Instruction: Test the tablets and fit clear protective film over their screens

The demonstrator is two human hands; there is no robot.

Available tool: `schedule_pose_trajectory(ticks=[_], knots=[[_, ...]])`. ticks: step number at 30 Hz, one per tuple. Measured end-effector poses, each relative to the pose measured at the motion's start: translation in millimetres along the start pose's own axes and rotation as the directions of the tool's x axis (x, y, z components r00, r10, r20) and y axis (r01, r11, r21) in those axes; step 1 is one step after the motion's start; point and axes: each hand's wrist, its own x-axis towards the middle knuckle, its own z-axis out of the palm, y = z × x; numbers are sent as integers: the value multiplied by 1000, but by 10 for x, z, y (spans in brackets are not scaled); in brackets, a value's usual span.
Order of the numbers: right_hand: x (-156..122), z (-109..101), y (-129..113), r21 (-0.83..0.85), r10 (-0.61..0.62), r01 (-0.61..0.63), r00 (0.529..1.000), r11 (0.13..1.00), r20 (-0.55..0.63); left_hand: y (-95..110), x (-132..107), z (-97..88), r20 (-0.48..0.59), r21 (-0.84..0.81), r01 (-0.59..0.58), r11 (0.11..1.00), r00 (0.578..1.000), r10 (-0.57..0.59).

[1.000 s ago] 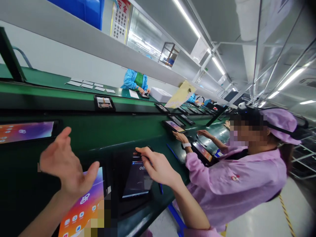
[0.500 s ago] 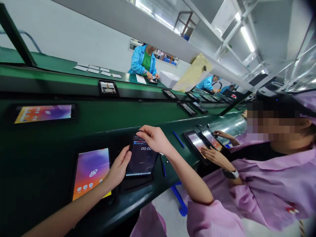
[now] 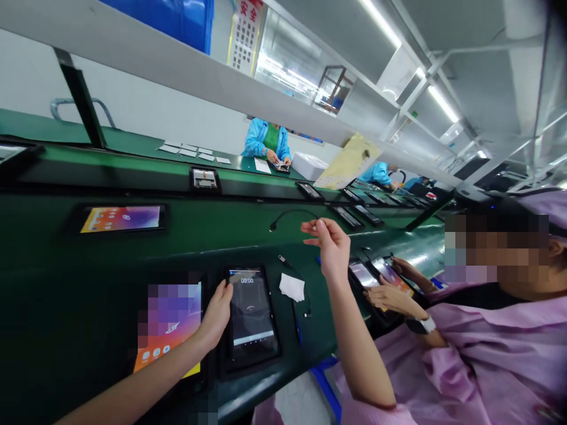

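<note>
Low in the middle of the frame, a dark tablet (image 3: pixel 252 316) showing 00:00 is steadied at its left edge by the left hand (image 3: pixel 217 316), its grip loosely curled against the frame. Above centre, a thin black cable (image 3: pixel 290 213) is pinched by the raised right hand (image 3: pixel 330 245). A white cloth (image 3: pixel 292 287) lies just beside the tablet on the green surface (image 3: pixel 177 236).

the tablet (image 3: pixel 251 313) shows a glossy glass face in a dark plastic frame, the surface (image 3: pixel 186 230) is smooth matt green, the thin cable (image 3: pixel 290 213) looks black and rubbery, and the white wipe (image 3: pixel 292 287) looks like soft cloth or paper.
</note>
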Motion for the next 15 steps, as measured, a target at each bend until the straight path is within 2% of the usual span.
schedule_pose_trajectory(ticks=[3,4,5,7,9,11,12,15], knots=[[-237,-127,331,-193,-62,81,993,978,100,203,-265,-216,4,-23,-130,991,992,130],[-370,-167,441,-234,-82,120,983,965,164,299,-309,-351,-12,-29,-203,979,979,202],[-527,-207,547,-268,-100,160,970,950,223,404,-309,-517,-80,-40,-268,963,961,264],[-889,-284,742,-310,-124,227,939,923,319,624,-169,-923,-336,-113,-248,962,921,198],[-1273,-339,896,-347,-138,280,914,895,381,818,111,-1362,-475,-200,-207,958,876,90],[-1620,-343,987,-440,-173,372,887,817,428,938,427,-1734,-511,-315,-126,941,858,-56],[-1764,-320,1006,-433,-161,377,874,818,458,961,569,-1871,-521,-353,-101,930,847,-106],[-2045,-168,988,-398,-110,367,836,841,538,915,867,-2065,-542,-375,-90,923,828,-140]])
